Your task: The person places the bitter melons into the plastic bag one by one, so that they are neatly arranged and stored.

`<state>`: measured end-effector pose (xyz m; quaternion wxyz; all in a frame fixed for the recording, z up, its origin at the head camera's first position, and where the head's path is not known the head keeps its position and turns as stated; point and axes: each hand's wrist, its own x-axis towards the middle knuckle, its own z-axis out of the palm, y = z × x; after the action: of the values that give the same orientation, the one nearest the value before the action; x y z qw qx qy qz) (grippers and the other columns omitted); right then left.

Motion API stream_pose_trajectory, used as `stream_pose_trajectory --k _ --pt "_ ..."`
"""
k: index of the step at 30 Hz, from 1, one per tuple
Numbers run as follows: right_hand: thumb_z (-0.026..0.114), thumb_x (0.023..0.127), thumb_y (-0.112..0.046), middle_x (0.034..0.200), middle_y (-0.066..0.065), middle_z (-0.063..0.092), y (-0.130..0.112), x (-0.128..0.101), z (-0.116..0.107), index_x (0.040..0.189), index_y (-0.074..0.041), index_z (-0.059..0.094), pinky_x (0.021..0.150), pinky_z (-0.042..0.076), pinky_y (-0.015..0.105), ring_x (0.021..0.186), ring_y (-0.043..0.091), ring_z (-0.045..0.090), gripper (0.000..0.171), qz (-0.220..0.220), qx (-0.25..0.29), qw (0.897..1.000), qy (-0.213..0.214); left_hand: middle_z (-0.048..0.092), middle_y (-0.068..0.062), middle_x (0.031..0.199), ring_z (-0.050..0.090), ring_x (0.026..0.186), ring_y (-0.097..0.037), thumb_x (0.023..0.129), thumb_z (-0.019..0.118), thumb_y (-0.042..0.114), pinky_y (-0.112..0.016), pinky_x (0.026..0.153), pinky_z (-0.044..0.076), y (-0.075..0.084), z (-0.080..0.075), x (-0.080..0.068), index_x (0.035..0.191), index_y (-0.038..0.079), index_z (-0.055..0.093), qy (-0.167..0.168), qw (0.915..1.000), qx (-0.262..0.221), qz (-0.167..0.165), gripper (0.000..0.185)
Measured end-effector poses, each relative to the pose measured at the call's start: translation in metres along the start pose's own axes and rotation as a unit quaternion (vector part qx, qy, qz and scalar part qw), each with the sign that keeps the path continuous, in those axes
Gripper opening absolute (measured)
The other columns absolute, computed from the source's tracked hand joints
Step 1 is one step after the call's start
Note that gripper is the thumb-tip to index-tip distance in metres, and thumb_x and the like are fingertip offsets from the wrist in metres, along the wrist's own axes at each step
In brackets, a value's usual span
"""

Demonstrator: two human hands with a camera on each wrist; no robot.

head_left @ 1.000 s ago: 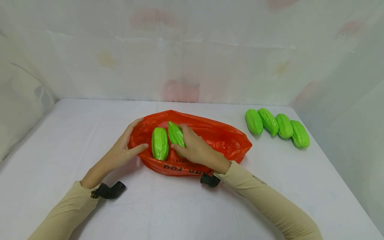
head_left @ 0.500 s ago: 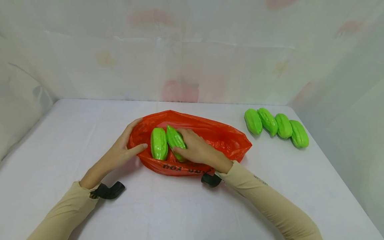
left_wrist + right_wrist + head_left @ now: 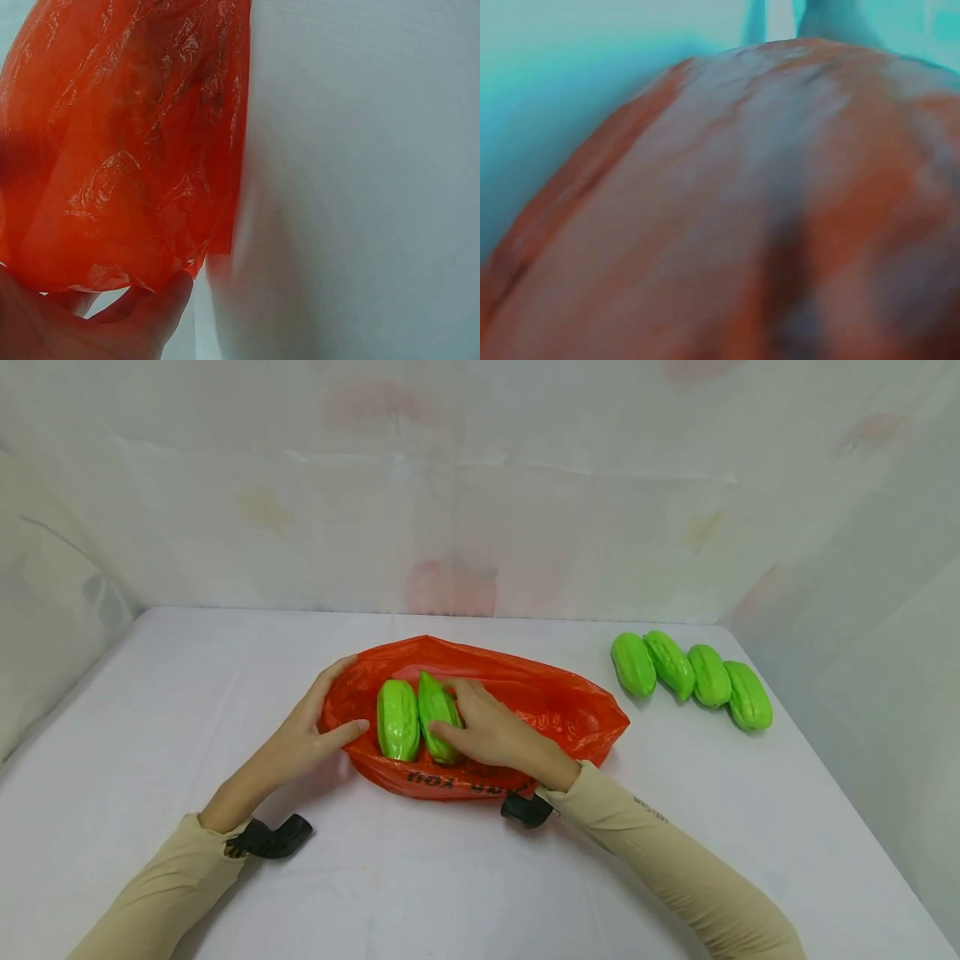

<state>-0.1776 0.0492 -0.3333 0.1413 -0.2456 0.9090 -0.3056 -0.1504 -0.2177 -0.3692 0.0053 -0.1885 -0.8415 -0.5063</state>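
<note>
Orange, thin and crinkly, the plastic bag (image 3: 525, 710) lies open on the white surface (image 3: 420, 877), its glossy film creased and printed with dark letters along the near edge. Two bright green ridged gourds sit inside its left end, side by side and touching: the left gourd (image 3: 397, 720) and the right gourd (image 3: 437, 713), both oblong, waxy and grooved lengthwise. Four more green gourds (image 3: 692, 675) of the same shape lie in a tight row at the far right of the surface, well apart from the bag. Pale translucent sheeting (image 3: 480, 485) with faint pink and yellow blotches hangs behind and to both sides. The left hand (image 3: 311, 731) pinches the bag's left rim, thumb on the near side and fingers curled over the far edge; the left wrist view shows the film bunched against the palm. The right hand (image 3: 491, 735) reaches into the bag and grasps the right gourd, fingers wrapped over it. Both forearms wear tan sleeves with black wrist mounts. The right wrist view is a blur of orange
</note>
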Motion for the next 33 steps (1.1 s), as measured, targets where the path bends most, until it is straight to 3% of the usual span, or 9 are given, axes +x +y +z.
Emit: stream_pose_trajectory --k 7,13,18,20,25,33 --pt "0.071 0.087 -0.026 0.145 0.011 0.043 -0.002 -0.001 -0.005 0.153 -0.007 0.030 0.103 0.049 0.037 0.118 0.019 0.050 0.079 -0.002 0.026 0.999 -0.043 0.031 -0.010 0.158 0.036 0.142 -0.034 0.096 0.060 0.010 -0.064 0.113 0.033 0.001 0.000 0.000 0.159 0.023 0.015 0.002 1.0000 0.002 -0.002 0.078" --pt "0.074 0.087 -0.031 0.148 0.011 0.042 -0.003 -0.004 -0.005 0.154 -0.009 0.031 0.110 0.044 0.041 0.127 0.022 0.047 0.083 0.007 0.016 0.998 -0.053 0.032 -0.011 0.157 0.037 0.141 -0.034 0.096 0.059 0.009 -0.063 0.112 0.034 0.001 0.001 0.000 0.159 0.023 0.015 0.004 1.0000 0.006 0.002 0.078" --pt "0.076 0.086 -0.037 0.146 0.011 0.045 0.000 -0.005 -0.004 0.153 -0.009 0.031 0.110 0.045 0.041 0.128 0.022 0.049 0.086 0.001 0.014 0.999 -0.048 0.032 -0.009 0.157 0.038 0.140 -0.031 0.096 0.060 0.011 -0.040 0.112 0.040 0.001 0.001 0.000 0.158 0.023 0.016 0.004 0.9998 0.017 -0.003 0.078" --pt "0.077 0.086 -0.038 0.145 0.011 0.045 0.000 -0.005 -0.004 0.153 -0.009 0.031 0.110 0.045 0.041 0.129 0.023 0.049 0.086 -0.002 0.010 0.999 -0.046 0.032 -0.008 0.157 0.038 0.140 -0.030 0.096 0.060 0.011 -0.039 0.112 0.041 0.001 0.001 -0.001 0.158 0.023 0.015 0.004 0.9998 0.018 -0.005 0.078" --pt "0.078 0.084 -0.040 0.149 0.010 0.044 0.003 -0.006 -0.006 0.153 -0.011 0.033 0.112 0.042 0.045 0.136 0.023 0.045 0.086 -0.003 0.001 0.999 -0.044 0.028 -0.010 0.159 0.035 0.142 -0.034 0.096 0.060 0.011 -0.063 0.113 0.033 0.001 0.001 -0.001 0.159 0.023 0.014 0.002 1.0000 0.006 -0.007 0.079" --pt "0.078 0.083 -0.043 0.152 0.006 0.042 0.005 -0.010 -0.011 0.151 -0.013 0.037 0.115 0.040 0.046 0.141 0.023 0.040 0.085 -0.006 -0.013 0.999 -0.037 0.027 -0.011 0.160 0.033 0.143 -0.036 0.096 0.060 0.012 -0.066 0.113 0.031 0.001 0.001 -0.001 0.159 0.022 0.014 0.002 0.9999 0.003 -0.010 0.078"
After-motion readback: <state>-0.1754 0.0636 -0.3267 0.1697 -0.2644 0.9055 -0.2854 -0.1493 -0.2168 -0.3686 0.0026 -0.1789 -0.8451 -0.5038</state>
